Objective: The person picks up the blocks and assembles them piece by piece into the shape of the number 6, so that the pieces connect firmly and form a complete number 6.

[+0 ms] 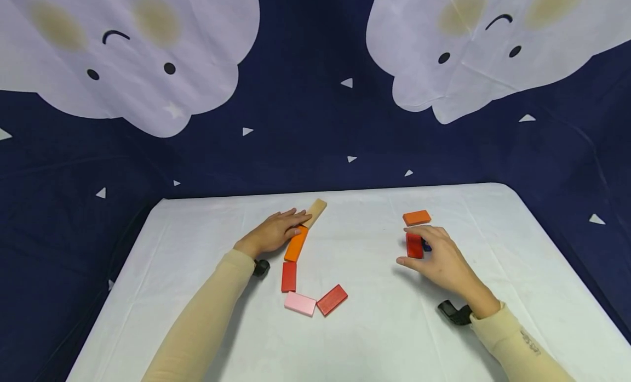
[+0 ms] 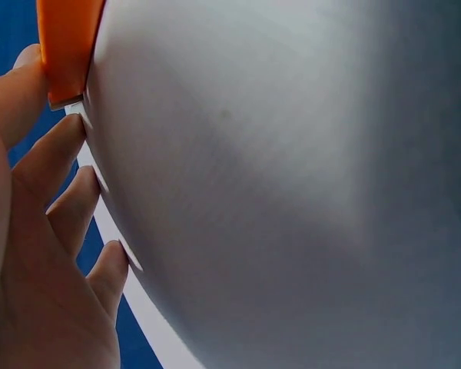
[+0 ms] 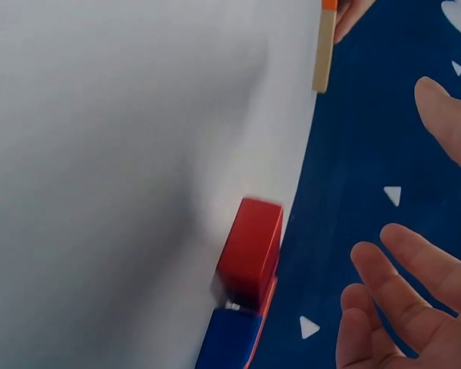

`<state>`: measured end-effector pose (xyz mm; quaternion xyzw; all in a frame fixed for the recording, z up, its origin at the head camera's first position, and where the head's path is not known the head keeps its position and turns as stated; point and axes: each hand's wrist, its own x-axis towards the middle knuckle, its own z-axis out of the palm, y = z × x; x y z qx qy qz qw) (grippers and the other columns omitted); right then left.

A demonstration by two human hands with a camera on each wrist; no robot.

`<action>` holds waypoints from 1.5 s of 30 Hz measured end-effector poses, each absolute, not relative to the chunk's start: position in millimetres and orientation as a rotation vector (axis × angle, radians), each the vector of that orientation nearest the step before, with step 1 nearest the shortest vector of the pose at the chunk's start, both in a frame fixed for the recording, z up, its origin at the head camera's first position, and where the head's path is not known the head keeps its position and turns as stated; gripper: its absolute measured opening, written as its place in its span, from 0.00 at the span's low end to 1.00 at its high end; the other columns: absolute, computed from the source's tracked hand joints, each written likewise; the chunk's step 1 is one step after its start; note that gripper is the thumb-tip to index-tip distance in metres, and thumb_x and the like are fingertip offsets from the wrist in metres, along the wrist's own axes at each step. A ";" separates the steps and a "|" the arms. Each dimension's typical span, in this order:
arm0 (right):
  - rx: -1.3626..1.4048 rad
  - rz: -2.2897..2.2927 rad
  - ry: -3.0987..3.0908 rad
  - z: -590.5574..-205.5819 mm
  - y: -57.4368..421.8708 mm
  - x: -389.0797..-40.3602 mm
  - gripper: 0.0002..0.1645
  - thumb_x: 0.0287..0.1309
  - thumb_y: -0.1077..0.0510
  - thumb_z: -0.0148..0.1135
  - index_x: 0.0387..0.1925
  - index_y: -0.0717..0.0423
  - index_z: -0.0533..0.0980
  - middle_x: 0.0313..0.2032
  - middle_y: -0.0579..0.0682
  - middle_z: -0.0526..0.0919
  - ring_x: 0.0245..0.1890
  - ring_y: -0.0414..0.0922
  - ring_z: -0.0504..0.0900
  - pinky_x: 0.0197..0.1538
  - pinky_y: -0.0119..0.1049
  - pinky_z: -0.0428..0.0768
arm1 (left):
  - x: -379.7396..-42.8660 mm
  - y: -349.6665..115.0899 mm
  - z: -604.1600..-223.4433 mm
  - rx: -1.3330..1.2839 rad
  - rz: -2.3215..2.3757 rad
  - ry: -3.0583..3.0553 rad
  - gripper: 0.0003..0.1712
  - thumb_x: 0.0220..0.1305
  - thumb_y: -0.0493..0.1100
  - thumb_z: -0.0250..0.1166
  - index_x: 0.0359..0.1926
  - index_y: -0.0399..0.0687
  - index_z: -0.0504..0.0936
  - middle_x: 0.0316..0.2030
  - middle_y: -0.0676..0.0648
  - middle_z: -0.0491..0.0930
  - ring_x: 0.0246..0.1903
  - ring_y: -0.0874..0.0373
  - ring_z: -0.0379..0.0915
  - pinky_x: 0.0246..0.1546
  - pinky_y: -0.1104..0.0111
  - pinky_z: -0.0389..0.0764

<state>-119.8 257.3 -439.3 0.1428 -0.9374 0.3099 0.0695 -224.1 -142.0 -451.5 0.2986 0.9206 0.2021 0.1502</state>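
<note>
My left hand (image 1: 270, 234) lies over the upper end of a bent line of blocks, fingers extended. Its fingertips are at a natural wood block (image 1: 317, 207) and its thumb at an orange block (image 1: 296, 246); the left wrist view shows the thumb beside the orange block (image 2: 71, 46). On the other side, my right hand (image 1: 439, 258) is spread around a red block (image 1: 414, 246). In the right wrist view a gap separates thumb and fingers from that red block (image 3: 252, 246). A dark blue block (image 3: 229, 338), mostly hidden in the head view, sits beside it.
The line continues with a red block (image 1: 288, 277), a pink block (image 1: 299, 303) and another red block (image 1: 332, 300). Beyond my right hand lies an orange block (image 1: 417, 217). A white cloth (image 1: 365, 349) covers the table, with a dark blue curtain (image 1: 305, 124) behind its far edge.
</note>
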 end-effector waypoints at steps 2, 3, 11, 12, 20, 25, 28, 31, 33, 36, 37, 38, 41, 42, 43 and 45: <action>0.422 0.915 -2.836 -439.1 260.7 -122.1 0.42 0.47 0.41 0.80 0.60 0.59 0.77 0.59 0.58 0.76 0.60 0.58 0.69 0.61 0.61 0.68 | -224.1 -142.0 -451.6 0.858 0.585 2.644 0.29 0.80 0.48 0.51 0.78 0.55 0.61 0.76 0.49 0.59 0.77 0.48 0.46 0.76 0.48 0.44; 0.419 0.909 -2.844 -438.9 262.4 -123.4 0.43 0.47 0.41 0.80 0.60 0.59 0.76 0.60 0.59 0.76 0.60 0.58 0.69 0.61 0.61 0.68 | -224.2 -141.9 -451.9 0.858 0.584 2.643 0.29 0.80 0.48 0.50 0.78 0.55 0.61 0.76 0.49 0.58 0.77 0.48 0.46 0.76 0.49 0.44; 0.370 0.892 -2.940 -437.9 274.6 -132.6 0.50 0.47 0.35 0.77 0.65 0.59 0.73 0.62 0.62 0.73 0.63 0.60 0.65 0.63 0.65 0.66 | -224.5 -142.0 -452.7 0.853 0.586 2.641 0.29 0.80 0.48 0.50 0.78 0.56 0.60 0.76 0.49 0.58 0.77 0.49 0.45 0.76 0.48 0.44; 0.367 0.887 -2.949 -438.0 276.0 -133.8 0.51 0.47 0.34 0.77 0.65 0.59 0.73 0.62 0.62 0.73 0.64 0.61 0.65 0.63 0.65 0.66 | -224.5 -142.2 -452.8 0.850 0.581 2.642 0.29 0.80 0.49 0.50 0.78 0.56 0.60 0.76 0.49 0.58 0.77 0.49 0.45 0.76 0.49 0.44; 0.389 0.816 -3.002 -439.3 286.3 -142.0 0.50 0.49 0.35 0.76 0.65 0.60 0.73 0.64 0.65 0.72 0.65 0.62 0.63 0.63 0.67 0.66 | -225.0 -142.4 -450.3 0.865 0.584 2.644 0.30 0.80 0.49 0.50 0.78 0.56 0.60 0.76 0.48 0.58 0.77 0.48 0.45 0.76 0.48 0.44; 0.436 0.770 -2.993 -443.5 289.6 -145.9 0.47 0.47 0.39 0.79 0.64 0.60 0.74 0.63 0.65 0.73 0.64 0.62 0.64 0.62 0.66 0.67 | -225.9 -141.8 -450.0 0.863 0.577 2.646 0.30 0.80 0.49 0.50 0.78 0.57 0.60 0.76 0.48 0.58 0.77 0.49 0.45 0.76 0.48 0.44; 0.462 0.737 -2.987 -446.7 290.5 -147.2 0.48 0.46 0.39 0.80 0.63 0.62 0.75 0.64 0.66 0.73 0.63 0.63 0.64 0.61 0.64 0.66 | -226.3 -141.6 -450.0 0.868 0.572 2.647 0.30 0.80 0.49 0.50 0.78 0.56 0.60 0.76 0.48 0.58 0.77 0.49 0.46 0.76 0.48 0.45; 0.478 0.701 -2.987 -449.1 290.3 -148.3 0.49 0.45 0.38 0.80 0.63 0.62 0.75 0.64 0.67 0.72 0.62 0.64 0.64 0.59 0.60 0.64 | -226.0 -141.5 -449.6 0.866 0.565 2.649 0.30 0.80 0.49 0.50 0.78 0.56 0.60 0.76 0.48 0.58 0.77 0.49 0.45 0.76 0.48 0.45; 0.489 0.680 -2.991 -450.1 289.7 -149.0 0.50 0.45 0.38 0.80 0.63 0.63 0.75 0.63 0.68 0.72 0.62 0.64 0.64 0.56 0.58 0.63 | -225.6 -141.6 -449.3 0.862 0.566 2.648 0.30 0.80 0.49 0.50 0.78 0.56 0.60 0.76 0.48 0.58 0.77 0.49 0.45 0.76 0.48 0.45; 0.497 0.649 -2.999 -450.8 288.4 -149.7 0.48 0.46 0.39 0.79 0.61 0.64 0.76 0.63 0.68 0.72 0.61 0.64 0.64 0.54 0.56 0.63 | -225.2 -141.6 -449.4 0.863 0.569 2.648 0.30 0.80 0.49 0.50 0.78 0.56 0.60 0.76 0.48 0.58 0.77 0.49 0.45 0.76 0.48 0.45; 0.497 0.642 -3.002 -451.0 287.8 -149.8 0.46 0.46 0.39 0.79 0.60 0.65 0.77 0.62 0.67 0.72 0.61 0.64 0.64 0.53 0.55 0.63 | -225.1 -141.6 -449.7 0.864 0.570 2.647 0.30 0.80 0.49 0.50 0.78 0.56 0.60 0.76 0.48 0.58 0.77 0.49 0.45 0.76 0.48 0.45; 0.499 0.636 -3.006 -451.3 287.4 -150.1 0.45 0.47 0.40 0.79 0.59 0.65 0.78 0.62 0.67 0.73 0.60 0.64 0.64 0.53 0.55 0.63 | -225.1 -141.6 -450.2 0.865 0.569 2.647 0.30 0.80 0.49 0.50 0.78 0.57 0.60 0.76 0.48 0.58 0.77 0.49 0.45 0.76 0.48 0.45; 0.498 0.625 -3.010 -451.7 286.1 -150.4 0.42 0.48 0.43 0.79 0.57 0.66 0.79 0.60 0.66 0.73 0.59 0.64 0.64 0.53 0.54 0.63 | -224.9 -141.8 -451.6 0.863 0.564 2.648 0.30 0.80 0.49 0.50 0.78 0.57 0.60 0.76 0.49 0.58 0.77 0.49 0.45 0.76 0.48 0.45; 0.498 0.622 -3.008 -451.7 285.7 -150.4 0.41 0.48 0.43 0.79 0.56 0.66 0.79 0.59 0.66 0.73 0.59 0.64 0.63 0.53 0.55 0.63 | -224.9 -141.9 -452.0 0.861 0.564 2.648 0.30 0.80 0.49 0.50 0.78 0.57 0.60 0.76 0.49 0.58 0.77 0.49 0.45 0.76 0.48 0.45; 0.500 0.621 -3.007 -451.8 285.5 -150.4 0.41 0.48 0.43 0.79 0.56 0.66 0.79 0.59 0.67 0.73 0.59 0.64 0.63 0.53 0.55 0.63 | -224.9 -142.1 -452.2 0.859 0.563 2.648 0.30 0.80 0.49 0.50 0.78 0.57 0.60 0.76 0.49 0.58 0.77 0.49 0.45 0.76 0.49 0.44; 0.503 0.623 -3.005 -451.8 285.2 -150.2 0.41 0.47 0.42 0.80 0.56 0.66 0.79 0.58 0.68 0.73 0.58 0.64 0.64 0.53 0.56 0.63 | -224.8 -142.5 -452.5 0.854 0.560 2.649 0.30 0.80 0.50 0.50 0.78 0.58 0.60 0.76 0.49 0.58 0.77 0.49 0.45 0.76 0.49 0.44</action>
